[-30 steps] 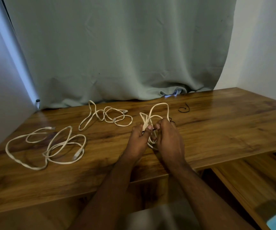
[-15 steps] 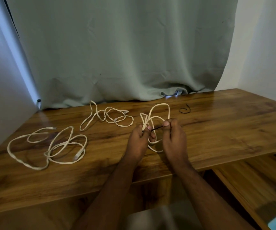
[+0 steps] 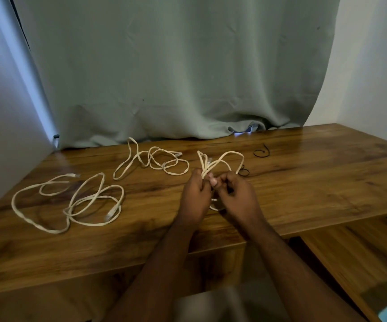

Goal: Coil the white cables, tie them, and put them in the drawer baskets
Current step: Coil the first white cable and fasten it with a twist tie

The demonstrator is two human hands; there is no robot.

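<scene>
A coiled white cable (image 3: 225, 159) stands up from between my hands over the middle of the wooden table (image 3: 315, 182). My left hand (image 3: 196, 196) grips the bunched loops at their waist. My right hand (image 3: 236, 196) is curled close beside it and pinches a thin black tie at the coil; the tie itself is mostly hidden by my fingers. Two other white cables lie loose on the table: one (image 3: 151, 161) behind my left hand, one (image 3: 71, 201) far left. The drawer baskets are not in view.
A black tie (image 3: 261, 152) lies on the table behind my right hand, and another dark loop (image 3: 244, 172) sits just beyond the coil. A grey-green curtain (image 3: 176, 70) hangs along the table's back edge. A lower wooden surface (image 3: 362, 256) runs at the right.
My hands have come back together at the coil's waist; half a second ago they were apart with the black tie stretched between them. The loose cables have not moved.
</scene>
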